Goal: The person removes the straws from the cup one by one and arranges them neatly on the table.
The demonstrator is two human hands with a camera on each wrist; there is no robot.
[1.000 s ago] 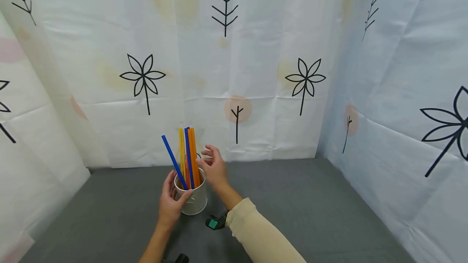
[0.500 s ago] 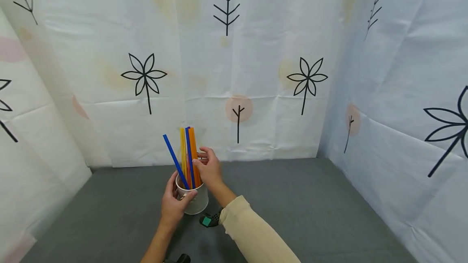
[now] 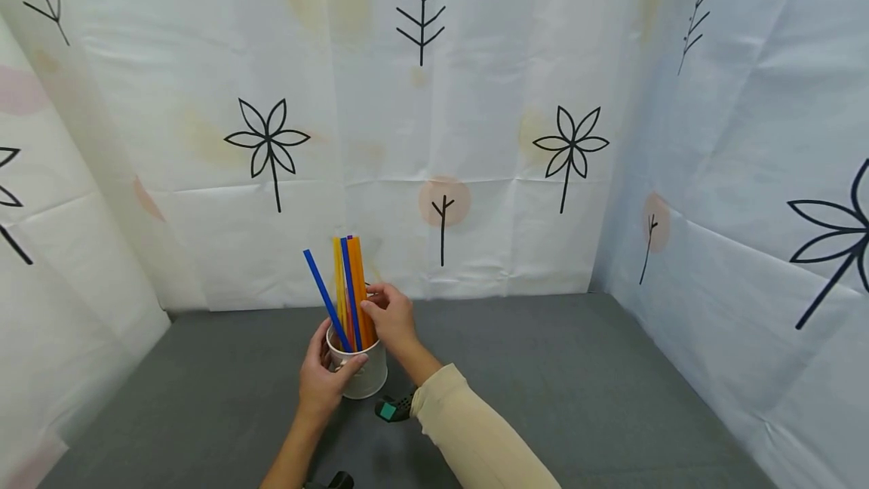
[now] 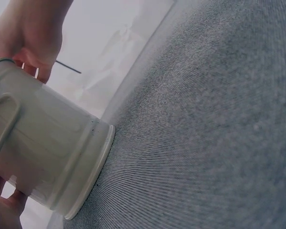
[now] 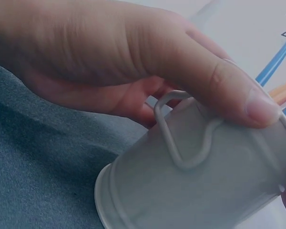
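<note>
A small off-white pail (image 3: 369,379) with a wire-like handle loop stands on the grey table, holding several long straws in blue, yellow and orange. One blue straw (image 3: 319,281) leans left, apart from the upright bunch. My left hand (image 3: 320,379) grips the pail from the left, thumb across the front near the rim; the right wrist view shows this hand (image 5: 148,57) above the handle loop. My right hand (image 3: 395,319) is at the right of the bunch, thumb and fingers pinching at the orange straws (image 3: 360,270). Its far fingertips are partly hidden.
Grey cloth covers the table (image 3: 543,383). White printed curtains (image 3: 489,240) enclose it at the back and on both sides. A black wrist device (image 3: 394,408) with a green patch shows under the right wrist.
My right hand has moved in left against the orange straws, its raised fingers now bent toward them. My left hand stays on the pail, which has barely shifted.
</note>
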